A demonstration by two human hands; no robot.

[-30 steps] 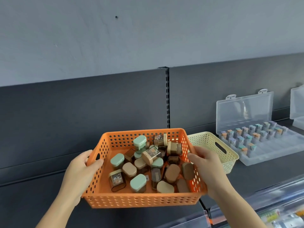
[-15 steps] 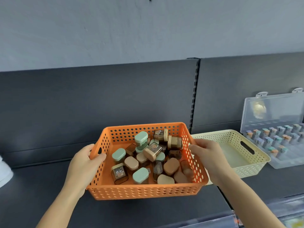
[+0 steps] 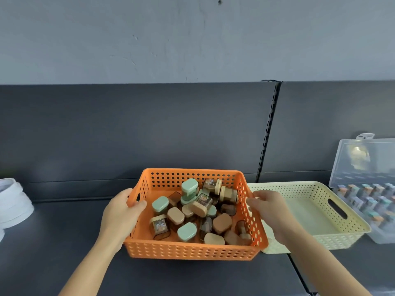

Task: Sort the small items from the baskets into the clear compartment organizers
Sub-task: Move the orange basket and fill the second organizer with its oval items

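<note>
Orange basket (image 3: 192, 251) lower, shifted left, cream basket (image 3: 342, 239) more exposed

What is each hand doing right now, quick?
Left hand: grips the left rim of the orange basket.
Right hand: grips the same basket's right rim.

The dark grey shelf (image 3: 64, 242) carries 1 cream basket (image 3: 342, 239) at right, 1 clear organizer (image 3: 381, 238) just beside it, lid raised, and a white stack (image 3: 12, 201) at the left edge. Whether the orange basket (image 3: 192, 251) rests on it is unclear.
</note>
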